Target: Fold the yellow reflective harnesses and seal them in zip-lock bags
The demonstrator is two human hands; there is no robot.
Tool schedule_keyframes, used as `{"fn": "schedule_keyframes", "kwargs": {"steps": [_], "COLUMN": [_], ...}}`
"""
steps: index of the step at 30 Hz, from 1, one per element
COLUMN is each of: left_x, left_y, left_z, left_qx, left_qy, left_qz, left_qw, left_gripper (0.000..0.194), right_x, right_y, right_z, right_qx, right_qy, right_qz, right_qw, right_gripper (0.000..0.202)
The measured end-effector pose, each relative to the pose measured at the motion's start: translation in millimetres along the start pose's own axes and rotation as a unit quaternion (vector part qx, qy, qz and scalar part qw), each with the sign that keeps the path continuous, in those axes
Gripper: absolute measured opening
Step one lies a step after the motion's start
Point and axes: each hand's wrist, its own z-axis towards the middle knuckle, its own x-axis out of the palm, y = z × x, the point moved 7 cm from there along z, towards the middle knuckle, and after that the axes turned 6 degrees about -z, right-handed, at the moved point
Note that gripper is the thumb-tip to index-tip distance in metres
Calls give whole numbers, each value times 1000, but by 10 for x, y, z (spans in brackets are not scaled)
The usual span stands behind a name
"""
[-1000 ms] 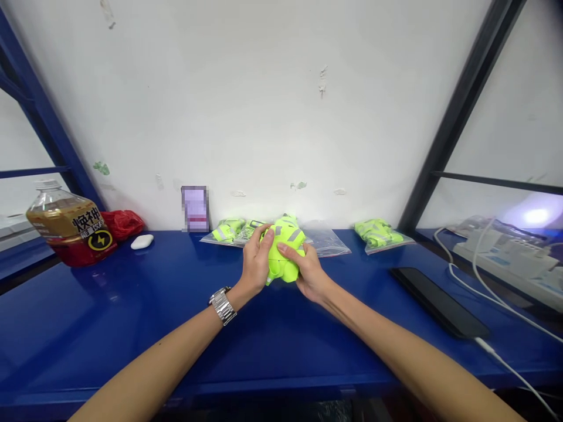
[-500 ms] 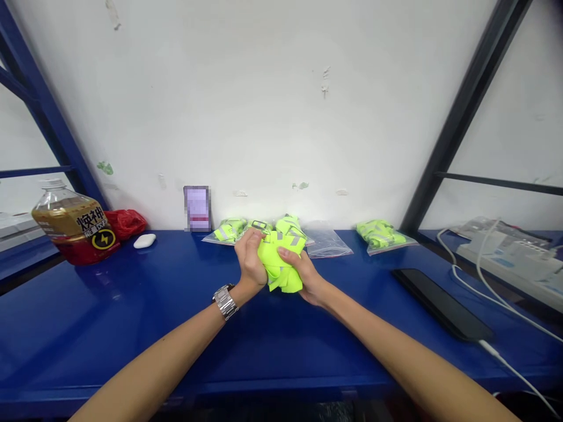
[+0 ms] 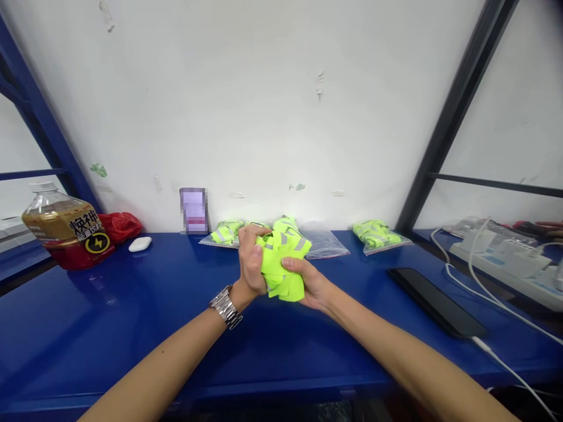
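Note:
A bundle of fluorescent yellow reflective vest (image 3: 284,272) with grey strips is held up over the blue table, folded into a compact wad. My left hand (image 3: 253,261), with a metal watch on its wrist, closes round the bundle's left side. My right hand (image 3: 312,284) grips the other side, its thumb pressed on the front and the other fingers hidden behind. Beyond the hands, clear bags with similar yellow bundles (image 3: 227,232) lie by the wall, partly covered by the left hand. A flat clear zip bag (image 3: 328,241) rests just right of them.
On the blue table (image 3: 132,328) stand a large drink bottle (image 3: 65,228), a red plastic bag (image 3: 119,226) and a white earphone case (image 3: 139,244). A phone (image 3: 193,211) leans on the wall. Another bagged bundle (image 3: 376,235), a black phone (image 3: 435,302) on a cable and power strips (image 3: 514,258) are right.
The left hand has shifted its fingers over the top left of the bundle, and the cloth has changed shape slightly. Both hands still hold it. The whole view has shifted slightly.

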Motion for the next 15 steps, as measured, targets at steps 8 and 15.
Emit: {"fn": "schedule_keyframes", "kwargs": {"steps": [8, 15], "left_x": [-42, -12], "left_y": [140, 256], "left_z": [-30, -70], "left_qx": [32, 28], "left_qy": [75, 132], "left_qz": [94, 95], "left_qw": [992, 986], "left_gripper": [65, 63], "right_x": [-51, -132], "right_y": [24, 110], "right_z": [11, 17], "right_qx": [-27, -84], "right_qy": [-31, -56], "right_qz": [-60, -79], "right_qw": [997, 992], "right_gripper": [50, 39]}}
